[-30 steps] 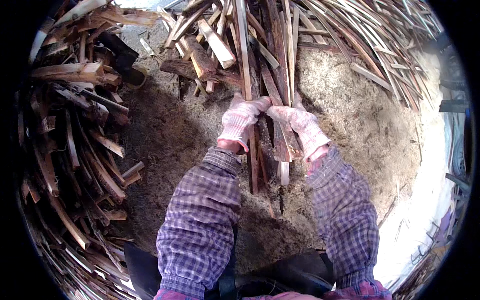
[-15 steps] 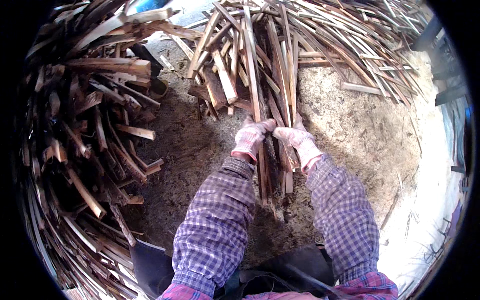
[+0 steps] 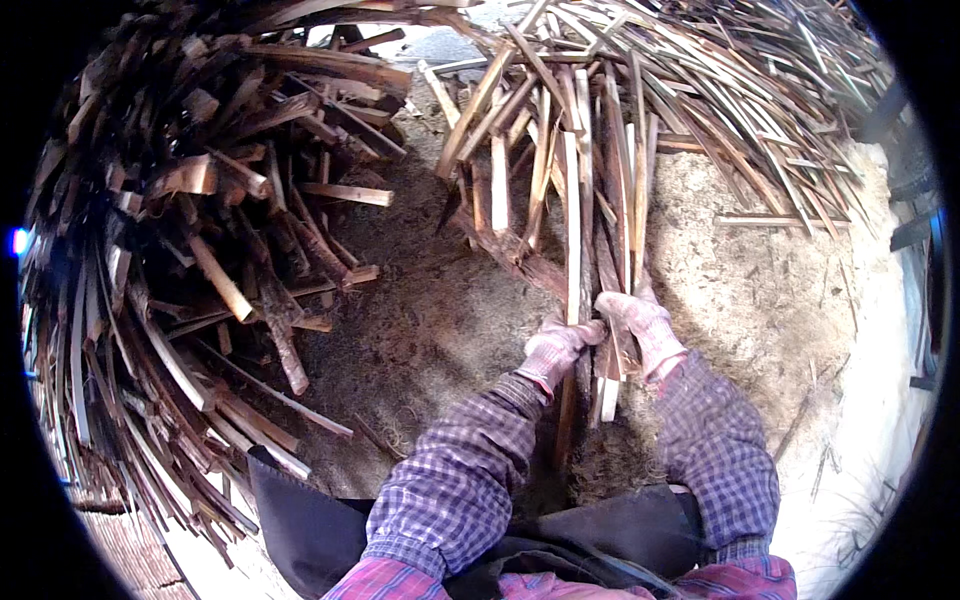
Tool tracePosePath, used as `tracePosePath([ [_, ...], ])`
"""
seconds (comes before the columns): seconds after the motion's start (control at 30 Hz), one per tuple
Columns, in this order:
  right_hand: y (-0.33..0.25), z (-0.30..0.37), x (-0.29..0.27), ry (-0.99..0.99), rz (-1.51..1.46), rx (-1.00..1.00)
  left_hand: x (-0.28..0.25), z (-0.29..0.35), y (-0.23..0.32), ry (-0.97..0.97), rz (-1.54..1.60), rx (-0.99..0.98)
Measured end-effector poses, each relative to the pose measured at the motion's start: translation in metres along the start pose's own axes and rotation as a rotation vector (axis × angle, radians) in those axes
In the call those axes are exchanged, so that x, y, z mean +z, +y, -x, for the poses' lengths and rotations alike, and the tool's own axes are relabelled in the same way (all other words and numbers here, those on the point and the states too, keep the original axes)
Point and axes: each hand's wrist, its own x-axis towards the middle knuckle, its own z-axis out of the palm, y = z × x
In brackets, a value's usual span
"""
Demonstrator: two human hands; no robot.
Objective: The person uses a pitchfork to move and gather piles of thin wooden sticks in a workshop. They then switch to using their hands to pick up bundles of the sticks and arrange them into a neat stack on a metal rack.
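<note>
So going by clock face with the middle of the view as the hub: a big messy heap of split firewood (image 3: 220,278) fills roughly 8 to 11 o'clock. A black apron (image 3: 310,530) spreads out from 7 to 5. Up around 12 there's a jumble of shorter split sticks (image 3: 500,185). The left hand (image 3: 558,345), in a grubby whitish knit glove, sits at about 4, closed on the left side of a bundle of long wood strips (image 3: 606,262). That bundle runs from 1 o'clock down to 5, lower ends uneven. Right hand (image 3: 645,318), same glove, is just past 3, clamped on its other side, thumbs nearly meeting on top. Can't tell what the hidden fingers do underneath. Pile of thin wood slats (image 3: 760,120) at 1 to 2.
</note>
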Motion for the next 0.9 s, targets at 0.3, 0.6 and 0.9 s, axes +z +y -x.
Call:
tracePosePath([
  [0.3,0.016,-0.008,-0.016,-0.073,-0.185,-0.012,-0.004,-0.037,0.055,-0.027,0.004,0.317],
  [0.6,0.048,-0.022,-0.02,-0.1,-0.202,-0.007,0.004,-0.016,0.107,-0.03,-0.824,-0.016],
  [0.9,0.05,-0.017,-0.011,-0.06,-0.348,-0.073,-0.08,0.022,0.221,-0.365,-0.231,0.542],
])
